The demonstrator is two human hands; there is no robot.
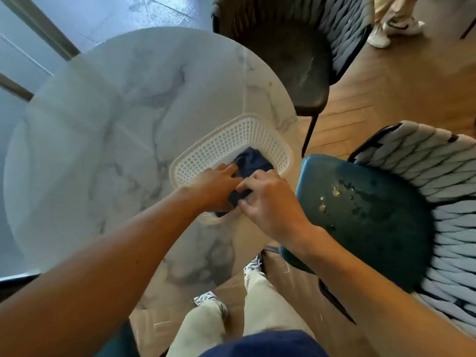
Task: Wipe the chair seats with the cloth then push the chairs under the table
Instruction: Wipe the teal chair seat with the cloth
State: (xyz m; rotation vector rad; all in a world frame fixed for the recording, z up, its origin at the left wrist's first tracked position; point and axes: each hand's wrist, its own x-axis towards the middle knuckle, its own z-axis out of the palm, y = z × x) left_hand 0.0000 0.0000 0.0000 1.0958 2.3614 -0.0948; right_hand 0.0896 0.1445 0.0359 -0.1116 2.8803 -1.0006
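A dark blue cloth (253,162) lies in a white plastic basket (233,140) near the right edge of the round marble table (103,124). Both hands are in the basket: my left hand (215,188) grips the cloth's near part, with its fingers stretched toward the cloth's far fold. My right hand (268,199) pinches the cloth next to it. A teal chair (365,222) with crumbs and smears on its seat stands to the right of the table, pulled out. A dark grey chair (291,65) stands at the far right, its seat partly under the table.
The teal chair has a woven rope backrest (448,202). The floor is wood (399,94). Another person's legs and white shoes (391,27) are at the top right. My own legs and shoes (231,300) stand between the table and the teal chair. A window frame runs along the left.
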